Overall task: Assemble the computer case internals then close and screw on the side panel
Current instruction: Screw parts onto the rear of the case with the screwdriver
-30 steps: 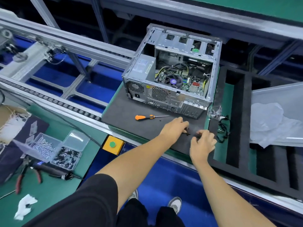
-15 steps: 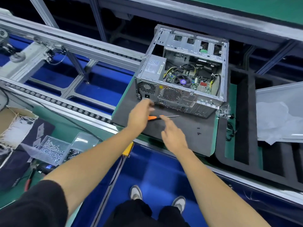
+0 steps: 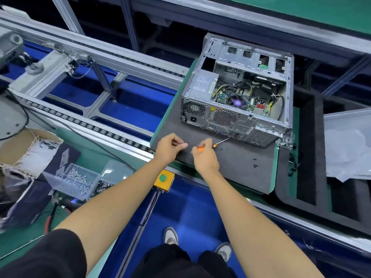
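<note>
With the case [image 3: 236, 93] open, right grip [image 3: 204, 157] closes on the screwdriver [image 3: 208, 147]; left grip [image 3: 170, 147] pinches something unclear. Next, likely: seat a screw.

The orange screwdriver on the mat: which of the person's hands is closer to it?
Right. The right hand grips the handle of the screwdriver. The left hand sits just beside it on the left, fingers curled, not touching the tool.

Blue floor [image 3: 186, 209] underfoot, grey roller conveyor [image 3: 96, 125] with aluminium rails [image 3: 112, 57] crossing at left, green worktop [image 3: 94, 151] along its near edge, dark shelving behind, green shelf [image 3: 321, 7] at top right.
</note>
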`<state>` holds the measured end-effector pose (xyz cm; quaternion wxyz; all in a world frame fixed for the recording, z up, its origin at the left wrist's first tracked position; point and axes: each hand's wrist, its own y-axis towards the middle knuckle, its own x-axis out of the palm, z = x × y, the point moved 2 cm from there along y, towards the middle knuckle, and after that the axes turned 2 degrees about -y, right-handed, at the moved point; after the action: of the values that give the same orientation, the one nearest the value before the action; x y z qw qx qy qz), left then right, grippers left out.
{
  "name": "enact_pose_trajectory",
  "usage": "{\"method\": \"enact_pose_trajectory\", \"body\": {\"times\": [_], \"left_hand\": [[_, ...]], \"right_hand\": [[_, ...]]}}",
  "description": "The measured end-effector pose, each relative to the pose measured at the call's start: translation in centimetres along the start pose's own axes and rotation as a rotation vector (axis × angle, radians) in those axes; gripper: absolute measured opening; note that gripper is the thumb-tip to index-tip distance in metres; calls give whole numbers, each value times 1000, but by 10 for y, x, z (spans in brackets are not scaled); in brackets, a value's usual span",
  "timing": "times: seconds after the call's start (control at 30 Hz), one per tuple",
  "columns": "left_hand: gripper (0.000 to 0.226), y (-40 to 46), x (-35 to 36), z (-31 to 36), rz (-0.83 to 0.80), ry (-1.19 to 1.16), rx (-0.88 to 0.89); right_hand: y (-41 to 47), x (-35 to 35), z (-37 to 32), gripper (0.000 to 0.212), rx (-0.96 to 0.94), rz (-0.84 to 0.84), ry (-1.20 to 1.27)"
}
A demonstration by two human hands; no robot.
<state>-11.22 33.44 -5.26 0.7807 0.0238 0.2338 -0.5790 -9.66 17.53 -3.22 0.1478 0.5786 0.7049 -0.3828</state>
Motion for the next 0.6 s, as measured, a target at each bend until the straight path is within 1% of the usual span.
{"method": "enact_pose_trajectory", "body": {"times": [0.07, 0.13, 0.2, 0.3, 0.4, 0.5, 0.6], "left_hand": [[15, -5, 3, -1, -17, -132, -66], [14, -8, 7, -1, -22, -306, -140], [13, -11, 13, 4, -2, -476, -223], [16, -12, 17, 14, 73, -698, -343], [21, -12, 12, 26, 90, -893, -360], [27, -14, 2, 38, 38, -1021, -334], [26, -17, -7, 46, 17, -1033, -336]], "right_hand": [[-12, -4, 4, 17, 49, 156, 65], [-24, -9, 5, 17, 69, 291, 78], [-34, -13, 3, 15, 27, 318, 109], [-48, -16, 0, 13, -113, 221, 202], [-58, -23, -3, 21, -149, 85, 287], [-64, -35, -1, 22, -220, -15, 257], [-70, -46, 7, 21, -287, -34, 243]]}}
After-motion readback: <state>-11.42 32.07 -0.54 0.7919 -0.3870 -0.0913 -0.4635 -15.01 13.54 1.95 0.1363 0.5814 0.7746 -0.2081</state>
